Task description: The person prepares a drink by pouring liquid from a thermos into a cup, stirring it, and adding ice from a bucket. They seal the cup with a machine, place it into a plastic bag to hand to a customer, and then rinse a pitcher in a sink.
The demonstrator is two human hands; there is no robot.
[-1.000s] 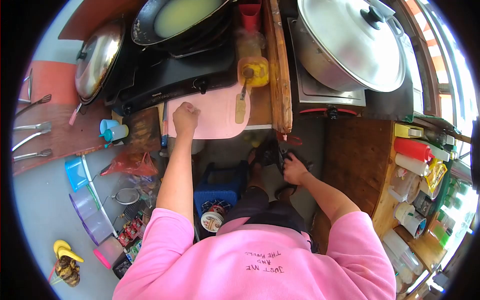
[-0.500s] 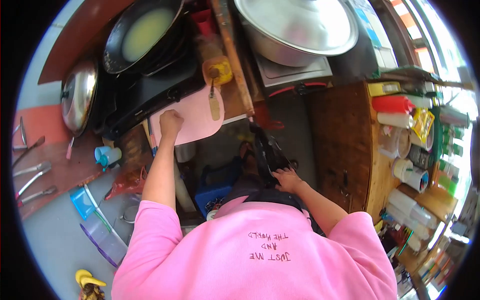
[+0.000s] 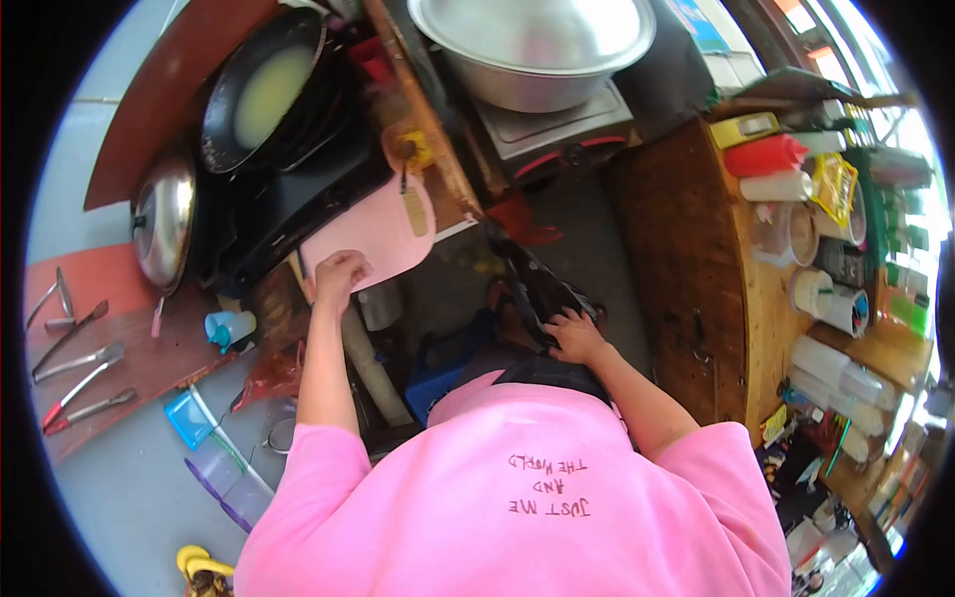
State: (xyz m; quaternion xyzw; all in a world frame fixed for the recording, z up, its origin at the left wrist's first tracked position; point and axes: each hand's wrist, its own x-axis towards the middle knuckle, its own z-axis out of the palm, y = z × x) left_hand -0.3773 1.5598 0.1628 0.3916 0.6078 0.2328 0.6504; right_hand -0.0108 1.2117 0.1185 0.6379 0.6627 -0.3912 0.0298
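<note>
Our right hand point(image 3: 576, 336) spreads on the black bag point(image 3: 534, 281) slanting far left. Our left hand point(image 3: 338, 276) curls at the pink board point(image 3: 370, 231), contents unclear.

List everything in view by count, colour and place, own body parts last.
Pan: 1, black, upper left
Stove: 1, black, under the pan
Lid: 1, silver, left of the stove
Pot: 1, silver, lidded, top centre
Burner: 1, silver top, under the pot
Board: 1, pink, beside the stove
Tub: 1, orange-yellow, beyond the board
Utensil: 1, tan handle, on the board
Tongs: several, silver, far left
Bananas: count unclear, yellow, lower left
Bag: 1, black, centre
Red bottle: 1, red, right
Shelf goods: uncounted, mixed colours, right
Shirt: 1, pink, bottom centre
Left hand: 1, bare, at the board
Right hand: 1, bare, on the bag
</note>
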